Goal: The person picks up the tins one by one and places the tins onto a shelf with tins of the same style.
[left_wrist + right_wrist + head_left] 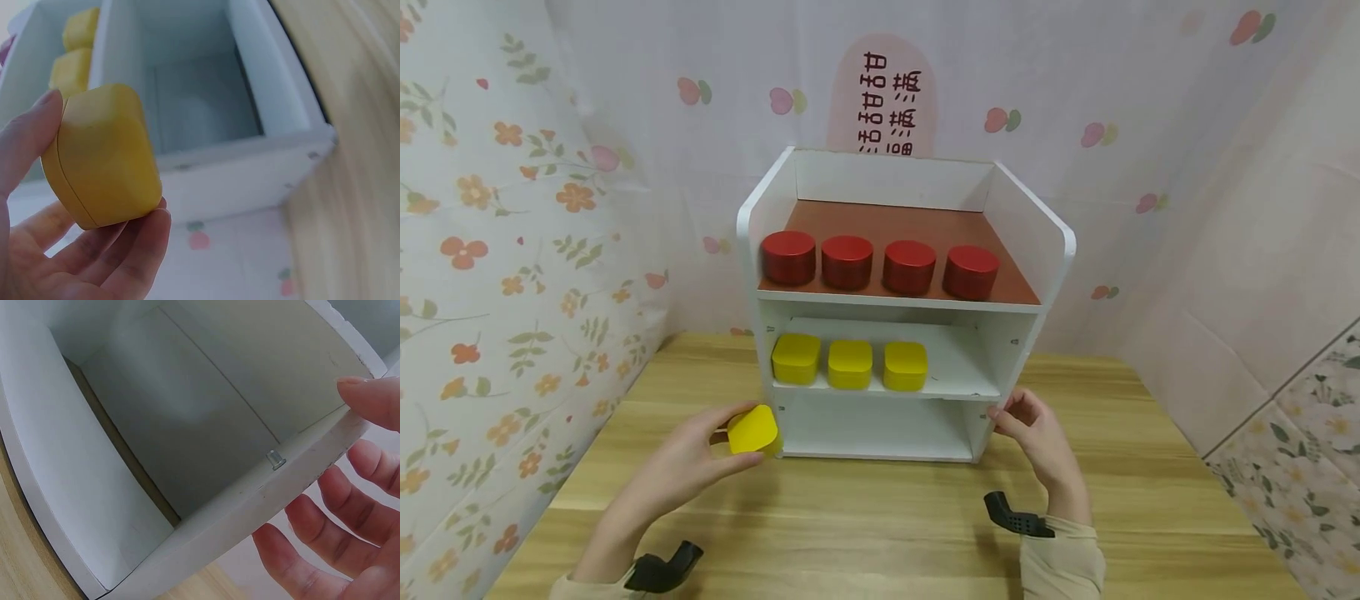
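Note:
My left hand holds a yellow rounded-square tin between thumb and fingers, just off the lower left side of a small white shelf. In the left wrist view a lid seam runs around this tin, and the bottom compartment behind it holds nothing. My right hand is at the shelf's lower right side panel, thumb at its front edge and fingers along the outside. Three more yellow tins stand in a row on the middle shelf, from the left end.
Several round red tins line the front of the brown top shelf. The unit stands on a wood-grain table before a printed curtain. A small clear shelf peg sticks out inside the right panel.

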A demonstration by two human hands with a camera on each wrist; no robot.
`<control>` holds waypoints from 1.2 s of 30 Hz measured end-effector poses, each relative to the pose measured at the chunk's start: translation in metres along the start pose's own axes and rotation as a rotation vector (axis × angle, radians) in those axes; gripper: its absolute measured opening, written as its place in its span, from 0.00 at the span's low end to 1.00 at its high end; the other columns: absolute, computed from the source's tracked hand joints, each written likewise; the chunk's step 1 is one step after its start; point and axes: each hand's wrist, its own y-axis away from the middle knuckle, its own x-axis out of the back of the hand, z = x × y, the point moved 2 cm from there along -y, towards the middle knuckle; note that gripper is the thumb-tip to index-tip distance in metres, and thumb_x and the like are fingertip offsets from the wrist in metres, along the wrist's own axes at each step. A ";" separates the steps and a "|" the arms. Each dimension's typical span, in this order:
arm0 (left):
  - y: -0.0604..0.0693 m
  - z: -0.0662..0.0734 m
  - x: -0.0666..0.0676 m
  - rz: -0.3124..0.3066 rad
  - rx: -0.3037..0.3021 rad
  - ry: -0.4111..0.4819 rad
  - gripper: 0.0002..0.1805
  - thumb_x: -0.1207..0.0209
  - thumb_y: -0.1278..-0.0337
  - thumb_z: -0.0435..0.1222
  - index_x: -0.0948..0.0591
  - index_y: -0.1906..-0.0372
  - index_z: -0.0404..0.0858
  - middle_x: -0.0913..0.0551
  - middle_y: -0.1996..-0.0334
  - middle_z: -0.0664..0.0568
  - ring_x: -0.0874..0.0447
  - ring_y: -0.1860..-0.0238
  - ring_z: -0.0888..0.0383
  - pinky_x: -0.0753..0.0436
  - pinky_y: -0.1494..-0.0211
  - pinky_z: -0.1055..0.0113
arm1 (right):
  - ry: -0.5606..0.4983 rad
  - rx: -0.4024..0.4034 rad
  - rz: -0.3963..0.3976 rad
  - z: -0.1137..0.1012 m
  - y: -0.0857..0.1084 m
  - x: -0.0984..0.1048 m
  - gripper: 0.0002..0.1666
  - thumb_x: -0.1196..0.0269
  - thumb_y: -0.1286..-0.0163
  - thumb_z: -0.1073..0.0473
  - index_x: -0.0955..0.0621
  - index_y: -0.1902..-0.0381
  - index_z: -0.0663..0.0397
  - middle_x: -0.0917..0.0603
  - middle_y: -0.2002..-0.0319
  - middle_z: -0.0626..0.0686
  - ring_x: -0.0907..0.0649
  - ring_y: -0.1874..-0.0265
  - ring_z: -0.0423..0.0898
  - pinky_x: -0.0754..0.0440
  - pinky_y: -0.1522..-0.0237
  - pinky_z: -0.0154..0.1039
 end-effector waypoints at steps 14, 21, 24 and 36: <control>-0.025 0.052 -0.019 -0.011 -0.178 -0.005 0.36 0.28 0.51 0.51 0.25 0.36 0.45 0.22 0.43 0.59 0.23 0.51 0.62 0.20 0.49 0.60 | -0.006 0.010 -0.002 -0.001 0.000 0.001 0.16 0.36 0.31 0.63 0.29 0.58 0.72 0.23 0.60 0.56 0.20 0.57 0.45 0.18 0.54 0.47; -0.038 0.074 -0.030 -0.026 -0.210 0.025 0.38 0.29 0.52 0.55 0.25 0.35 0.46 0.22 0.44 0.60 0.24 0.50 0.60 0.21 0.46 0.57 | -0.016 0.013 -0.014 0.001 -0.001 0.001 0.14 0.37 0.30 0.64 0.29 0.58 0.71 0.22 0.60 0.56 0.20 0.58 0.45 0.17 0.55 0.45; -0.044 0.083 -0.034 -0.042 -0.203 0.054 0.38 0.29 0.53 0.55 0.25 0.35 0.48 0.23 0.43 0.60 0.24 0.49 0.59 0.22 0.45 0.56 | -0.017 0.011 -0.016 0.002 -0.002 0.001 0.13 0.38 0.30 0.65 0.28 0.58 0.70 0.22 0.60 0.56 0.20 0.58 0.45 0.17 0.55 0.44; -0.068 0.114 -0.056 -0.113 -0.253 0.125 0.37 0.27 0.53 0.49 0.26 0.36 0.47 0.24 0.42 0.62 0.26 0.49 0.62 0.22 0.46 0.61 | -0.035 0.017 -0.013 0.001 0.000 0.001 0.13 0.38 0.30 0.66 0.29 0.58 0.71 0.22 0.61 0.55 0.20 0.59 0.45 0.17 0.56 0.42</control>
